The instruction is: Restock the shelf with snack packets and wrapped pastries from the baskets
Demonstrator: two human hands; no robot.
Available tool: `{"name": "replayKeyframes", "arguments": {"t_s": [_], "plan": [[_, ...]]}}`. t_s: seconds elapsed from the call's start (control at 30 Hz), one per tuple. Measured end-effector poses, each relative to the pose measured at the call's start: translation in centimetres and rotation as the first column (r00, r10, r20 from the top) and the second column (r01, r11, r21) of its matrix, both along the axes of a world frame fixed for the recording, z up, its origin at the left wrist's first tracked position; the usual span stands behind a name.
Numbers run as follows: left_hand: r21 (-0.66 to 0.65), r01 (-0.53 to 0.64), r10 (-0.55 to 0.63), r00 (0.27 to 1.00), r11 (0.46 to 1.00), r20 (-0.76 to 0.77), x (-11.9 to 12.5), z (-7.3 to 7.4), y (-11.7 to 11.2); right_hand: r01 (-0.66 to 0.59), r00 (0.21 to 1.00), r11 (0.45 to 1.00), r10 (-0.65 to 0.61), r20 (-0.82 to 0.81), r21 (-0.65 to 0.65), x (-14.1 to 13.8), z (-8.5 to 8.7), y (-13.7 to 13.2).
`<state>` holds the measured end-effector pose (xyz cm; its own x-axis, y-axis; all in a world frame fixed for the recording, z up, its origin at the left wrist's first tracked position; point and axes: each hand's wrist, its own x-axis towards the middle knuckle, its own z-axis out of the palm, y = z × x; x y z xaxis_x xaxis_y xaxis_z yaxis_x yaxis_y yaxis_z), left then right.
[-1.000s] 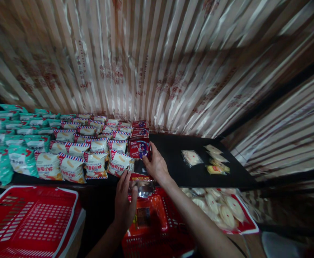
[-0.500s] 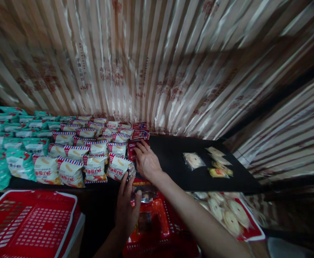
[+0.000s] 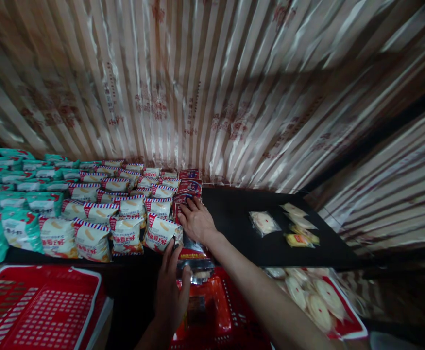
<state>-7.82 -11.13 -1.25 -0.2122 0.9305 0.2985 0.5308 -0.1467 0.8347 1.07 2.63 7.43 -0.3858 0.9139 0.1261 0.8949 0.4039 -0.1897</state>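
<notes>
My right hand (image 3: 197, 221) lies on a row of dark red packets (image 3: 189, 187) on the black shelf, its fingers spread flat over the packet near the front. Under and below that palm, another packet (image 3: 194, 253) with a red and yellow printed band reaches the shelf's front edge. Lower down, my left hand (image 3: 172, 287) has its fingers stretched upward and its thumb apart. Its fingertips are at the lower right corner of a white snack bag (image 3: 161, 232); whether they press on it I cannot tell.
Turquoise bags (image 3: 22, 228) and more white bags stand in rows on the left. A flat clear packet (image 3: 263, 222) and yellow packets (image 3: 301, 239) lie to the right. Below are a red basket (image 3: 52, 306), an orange-red package (image 3: 212, 306) and a tray of round pale packs (image 3: 317, 304).
My right hand has shifted slightly towards me on the red packets, and more of the front packet shows below it. The left hand stays nearly in place. The view has moved slightly.
</notes>
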Motion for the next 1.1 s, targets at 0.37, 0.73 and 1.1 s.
{"name": "replayKeyframes", "arguments": {"t_s": [0.37, 0.73, 1.1], "plan": [[0.0, -0.04, 0.04, 0.999, 0.999, -0.007, -0.1, 0.3, -0.3, 0.023, 0.955, 0.983, 0.032, -0.295, 0.182, 0.8, 0.1, -0.3], [0.333, -0.115, 0.163, 0.979, 0.936, -0.12, -4.7, 6.1, 2.8, 0.27, 0.803, 0.959, -0.176, -0.57, 0.085, 5.7, -2.9, -3.9], [-0.244, 0.247, -0.339, 0.8, 0.938, -0.495, -5.0, 11.6, 19.3, -0.184, 0.958, 0.973, 0.209, -0.196, 0.141, 3.6, -1.0, -8.5]]}}
